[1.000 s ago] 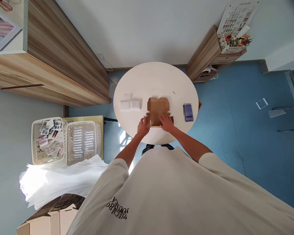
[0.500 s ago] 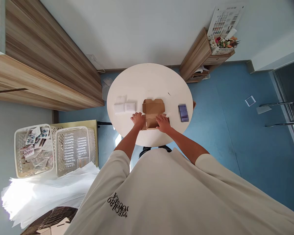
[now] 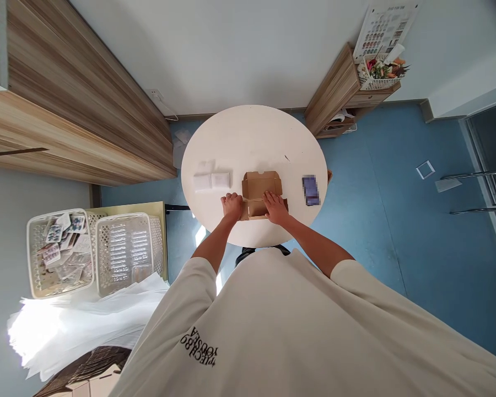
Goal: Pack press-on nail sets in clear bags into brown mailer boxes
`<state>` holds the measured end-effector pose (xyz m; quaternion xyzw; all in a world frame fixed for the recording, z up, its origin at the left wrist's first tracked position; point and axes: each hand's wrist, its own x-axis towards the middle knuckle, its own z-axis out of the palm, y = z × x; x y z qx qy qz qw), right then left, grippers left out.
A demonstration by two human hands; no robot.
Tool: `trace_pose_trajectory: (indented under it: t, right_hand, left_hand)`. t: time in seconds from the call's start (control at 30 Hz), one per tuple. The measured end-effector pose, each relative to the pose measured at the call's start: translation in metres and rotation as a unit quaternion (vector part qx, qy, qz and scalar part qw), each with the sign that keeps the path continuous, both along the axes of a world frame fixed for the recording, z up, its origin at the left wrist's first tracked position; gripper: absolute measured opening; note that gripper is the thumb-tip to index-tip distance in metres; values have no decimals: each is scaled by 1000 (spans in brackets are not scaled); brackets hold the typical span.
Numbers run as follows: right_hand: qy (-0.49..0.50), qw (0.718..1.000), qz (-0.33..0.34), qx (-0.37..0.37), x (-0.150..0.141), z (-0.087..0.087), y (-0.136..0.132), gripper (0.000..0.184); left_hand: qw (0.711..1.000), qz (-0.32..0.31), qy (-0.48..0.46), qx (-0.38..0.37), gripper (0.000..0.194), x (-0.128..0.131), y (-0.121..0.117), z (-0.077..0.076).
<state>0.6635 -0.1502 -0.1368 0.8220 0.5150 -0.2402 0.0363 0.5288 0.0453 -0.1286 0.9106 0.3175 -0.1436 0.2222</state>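
Observation:
An unfolded brown cardboard box lies on the round white table, its lid part spread flat toward the far side. At the left side of the box, my left hand has its fingers bent around the edge and closed on it. My right hand grips the right side, its fingers reaching over the wall near the fold. Both hands partly cover the side flaps. Left of the box sit several small white packets. A dark blue phone-like object, blurred out, rests near the table's right edge.
To the left, two white plastic baskets hold packaged items and clear packs. White sheets and stacked flat cardboard lie below them. A wooden cabinet rises at left; a low cabinet stands at the back right.
My right hand has shifted slightly up toward the fold of the box. The box's left side has risen a little beside my left hand, whose fingers are drawn closer together.

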Motion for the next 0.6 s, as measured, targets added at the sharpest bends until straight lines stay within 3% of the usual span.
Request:
trace_pose_trajectory:
  t: [0.4, 0.5, 0.6]
  right_hand:
    - [8, 1000, 9, -3, -11, 4, -4, 84]
    - [-3, 1000, 16, 3, -14, 2, -7, 84]
    - [-9, 1000, 26, 4, -15, -2, -10, 83]
  left_hand:
    - [999, 27, -6, -16, 35, -13, -9, -4]
    - [995, 83, -30, -48, 33, -19, -13, -7]
    - [975, 180, -60, -114, 31, -30, -17, -11]
